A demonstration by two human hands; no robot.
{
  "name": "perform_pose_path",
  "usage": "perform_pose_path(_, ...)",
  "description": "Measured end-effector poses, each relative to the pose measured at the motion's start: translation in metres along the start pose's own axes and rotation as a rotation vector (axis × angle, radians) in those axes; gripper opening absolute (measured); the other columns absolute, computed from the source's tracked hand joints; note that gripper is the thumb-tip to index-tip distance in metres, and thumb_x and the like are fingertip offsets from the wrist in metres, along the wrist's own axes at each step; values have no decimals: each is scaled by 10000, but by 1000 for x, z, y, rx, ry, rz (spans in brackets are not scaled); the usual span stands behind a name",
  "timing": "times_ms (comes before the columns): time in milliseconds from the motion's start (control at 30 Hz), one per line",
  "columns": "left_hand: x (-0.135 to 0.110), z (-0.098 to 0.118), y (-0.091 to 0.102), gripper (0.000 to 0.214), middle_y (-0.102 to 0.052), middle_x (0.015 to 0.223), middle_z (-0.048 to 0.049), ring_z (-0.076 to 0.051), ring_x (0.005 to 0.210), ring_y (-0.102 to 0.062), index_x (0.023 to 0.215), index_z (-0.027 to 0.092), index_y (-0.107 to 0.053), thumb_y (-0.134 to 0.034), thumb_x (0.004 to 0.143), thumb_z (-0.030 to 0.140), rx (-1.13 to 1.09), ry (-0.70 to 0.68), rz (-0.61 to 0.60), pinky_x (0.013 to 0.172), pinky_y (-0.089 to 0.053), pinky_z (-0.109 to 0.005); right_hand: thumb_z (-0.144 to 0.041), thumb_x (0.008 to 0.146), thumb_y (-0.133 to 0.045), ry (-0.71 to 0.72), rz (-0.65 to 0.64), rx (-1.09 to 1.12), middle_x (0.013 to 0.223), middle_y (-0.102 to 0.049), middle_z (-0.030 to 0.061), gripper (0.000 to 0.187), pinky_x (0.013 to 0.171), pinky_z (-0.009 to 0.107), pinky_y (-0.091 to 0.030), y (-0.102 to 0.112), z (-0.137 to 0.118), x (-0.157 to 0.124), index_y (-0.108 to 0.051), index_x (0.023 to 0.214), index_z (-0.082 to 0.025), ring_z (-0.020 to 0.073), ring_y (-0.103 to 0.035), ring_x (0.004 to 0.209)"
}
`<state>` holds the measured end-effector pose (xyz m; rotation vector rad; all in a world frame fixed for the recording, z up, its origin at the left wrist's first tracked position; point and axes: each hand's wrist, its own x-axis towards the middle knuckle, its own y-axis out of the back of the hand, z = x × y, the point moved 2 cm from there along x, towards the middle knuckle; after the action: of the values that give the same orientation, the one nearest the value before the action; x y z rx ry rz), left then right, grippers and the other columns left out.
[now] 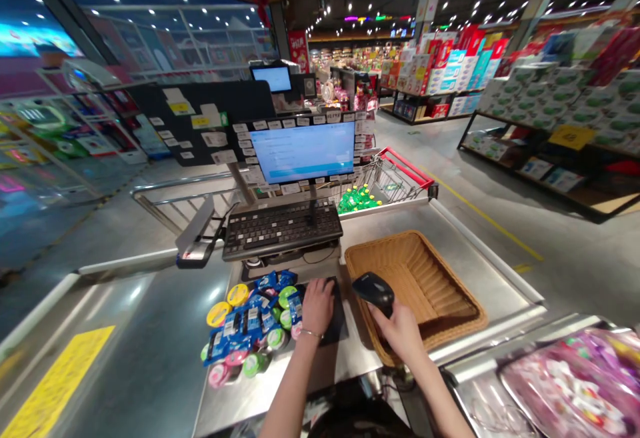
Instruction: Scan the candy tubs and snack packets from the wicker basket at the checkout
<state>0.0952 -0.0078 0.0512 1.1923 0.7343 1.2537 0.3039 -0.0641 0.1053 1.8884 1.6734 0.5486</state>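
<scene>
My right hand (400,328) is closed around a black handheld barcode scanner (374,290), held over the near left corner of an empty wicker basket (450,305). My left hand (317,306) rests with curled fingers on a dark pad (336,321) on the steel counter, right beside a heap of small round tins and blue packets (250,321). Whether the left hand grips anything is hidden under the fingers.
A black keyboard (281,228) and a lit monitor (303,151) stand behind the heap. A shopping cart (395,181) with green bottles (357,199) stands beyond the counter. Pink bagged goods (575,375) lie at the right. Store shelves (550,131) line the aisle.
</scene>
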Motion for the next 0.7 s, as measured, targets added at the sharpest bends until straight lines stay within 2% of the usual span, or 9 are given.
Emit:
perform_pose_path(100, 23, 37, 14, 294, -582, 1113, -80, -229, 1091, -504, 1123, 214, -584, -478, 857, 145, -96, -114, 68, 971, -436, -409, -520, 818, -498, -56, 47, 10, 499, -589, 6, 416, 534, 265, -402, 18, 12, 1, -652, 930, -150, 221, -620, 543)
perform_pose_path(167, 37, 64, 13, 270, -588, 1094, -73, -220, 1081, -507, 1113, 215, -574, -501, 859, 159, -164, -223, 30, 956, -448, -392, -516, 802, -510, -102, 130, 22, 482, -569, -6, 414, 525, 262, -388, 34, 23, 0, -657, 938, -153, 210, -601, 522)
perform_pose_path(233, 50, 90, 3, 263, -599, 1070, -67, -215, 1066, -517, 1100, 212, -572, -543, 842, 170, -212, -345, -68, 947, -455, -379, -522, 796, -510, -143, 203, 31, 488, -568, -9, 415, 511, 262, -372, 48, 35, -4, -656, 936, -160, 202, -583, 510)
perform_pose_path(367, 66, 137, -40, 392, -606, 1143, -95, -240, 1098, -532, 1148, 185, -559, -651, 770, 234, -192, -527, -390, 987, -432, -385, -549, 799, -495, -206, 305, 50, 530, -587, 2, 430, 513, 271, -372, 70, 61, -14, -650, 920, -166, 200, -567, 516)
perform_pose_path(467, 69, 163, -82, 529, -601, 1201, -138, -289, 1115, -550, 1140, 160, -575, -741, 643, 236, -142, -534, -743, 982, -436, -411, -538, 806, -490, -245, 361, 53, 597, -626, 23, 414, 556, 280, -401, 83, 77, -21, -647, 926, -175, 218, -606, 603)
perform_pose_path(533, 70, 175, -106, 492, -644, 1121, -145, -308, 1038, -597, 1026, 147, -624, -761, 555, 184, -132, -527, -910, 921, -473, -415, -529, 814, -483, -272, 375, 61, 601, -630, 24, 396, 568, 282, -406, 90, 83, -24, -643, 913, -181, 221, -615, 622)
perform_pose_path(600, 71, 183, -123, 413, -689, 981, -112, -291, 919, -640, 895, 158, -648, -755, 497, 142, -151, -523, -969, 843, -509, -394, -522, 815, -483, -286, 387, 77, 596, -631, 23, 382, 574, 285, -410, 97, 87, -27, -640, 886, -181, 221, -615, 616)
perform_pose_path(700, 73, 187, -136, 323, -703, 839, -42, -236, 802, -658, 808, 202, -648, -750, 503, 175, -258, -502, -933, 776, -526, -341, -512, 811, -490, -283, 402, 109, 643, -660, 43, 372, 598, 297, -427, 105, 91, -29, -640, 859, -175, 237, -631, 653)
